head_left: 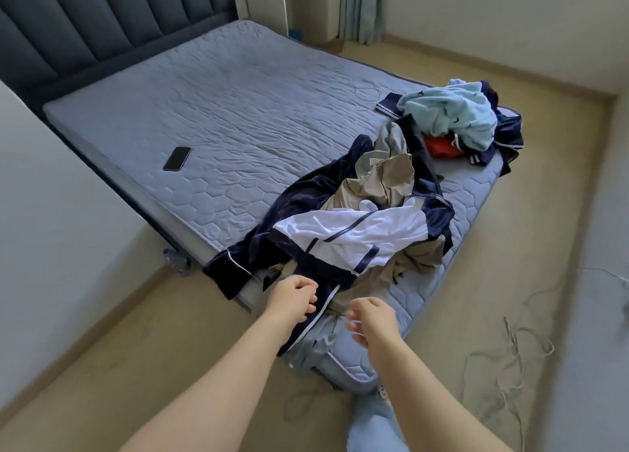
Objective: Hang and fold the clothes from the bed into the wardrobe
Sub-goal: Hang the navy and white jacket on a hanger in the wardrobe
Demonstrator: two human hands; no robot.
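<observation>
A heap of clothes lies on the near corner of the bed (211,111). On top is a navy and white jacket (350,233), with beige garments (384,182) under it. Further back lie a light blue garment (452,114) and a red one (440,147). A navy piece with a white stripe (315,319) hangs over the bed's corner. My left hand (291,300) hovers at that navy piece with loosely curled fingers and holds nothing. My right hand (372,319) is just to its right over the bed's corner, fingers loosely bent, also holding nothing.
A black phone (177,158) lies on the mattress toward the left edge. A dark padded headboard (92,26) stands at the far end. Thin cords (510,353) trail over the beige floor to the right. A curtain (360,7) hangs in the far corner.
</observation>
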